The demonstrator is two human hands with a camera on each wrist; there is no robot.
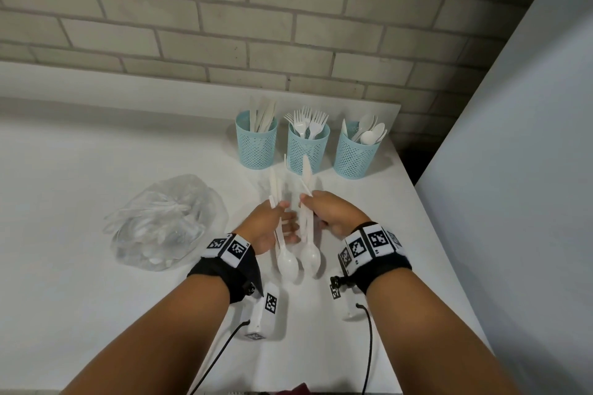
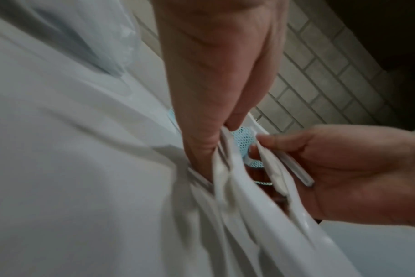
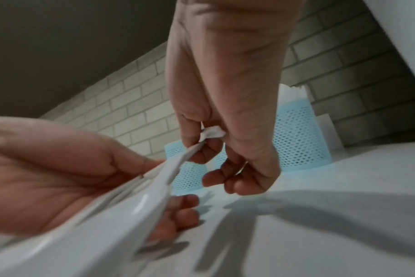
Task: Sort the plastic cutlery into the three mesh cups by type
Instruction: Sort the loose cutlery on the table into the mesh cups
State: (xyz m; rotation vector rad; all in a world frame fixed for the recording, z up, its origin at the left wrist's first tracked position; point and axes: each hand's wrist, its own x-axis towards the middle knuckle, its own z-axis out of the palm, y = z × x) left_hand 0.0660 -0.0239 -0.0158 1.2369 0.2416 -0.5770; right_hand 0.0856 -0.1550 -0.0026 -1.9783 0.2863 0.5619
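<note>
White desk (image 1: 96, 266) bearing, at left, a clear plastic bag (image 1: 167, 221) of unsorted cutlery and, at the rear, three mesh cups: knife cup (image 1: 256, 147), fork cup (image 1: 307, 151), spoon cup (image 1: 354, 154). Left hand (image 1: 269, 228) curls round a mixed bundle (image 1: 282, 234), spoon bowls toward the wearer. Right hand (image 1: 333, 212) pinches one spoon (image 1: 309, 253) by its handle. To separate cleanly, the spoon should probably be drawn along its length while the left hand's hold stays firm, then carried to the spoon cup.
</note>
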